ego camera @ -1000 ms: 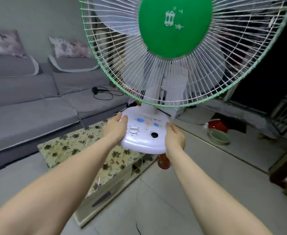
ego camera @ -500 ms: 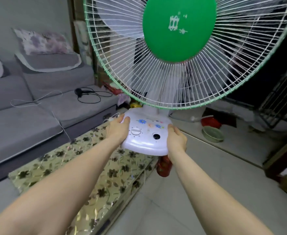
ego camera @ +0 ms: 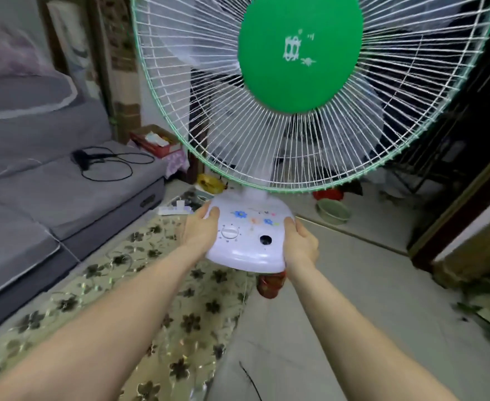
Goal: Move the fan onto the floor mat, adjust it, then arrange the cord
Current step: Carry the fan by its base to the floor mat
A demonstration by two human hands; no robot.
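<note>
Swinging rightward across the room since the earlier frame, the table fan (ego camera: 266, 157) is now being carried in the air above the right edge of the flower-patterned floor mat (ego camera: 139, 299), with the grey sofa (ego camera: 50, 180) sliding further left. Both hands are grasping its white base (ego camera: 246, 256): the left hand (ego camera: 199, 230) is curling round the left edge, the right hand (ego camera: 301, 244) is clutching the right edge. A white timer knob (ego camera: 229, 232) is sitting between them. Behind, a green basin (ego camera: 332, 211) is resting on the far tiled floor (ego camera: 353, 285), and a red object (ego camera: 270, 285) is peeking out under the base.
</note>
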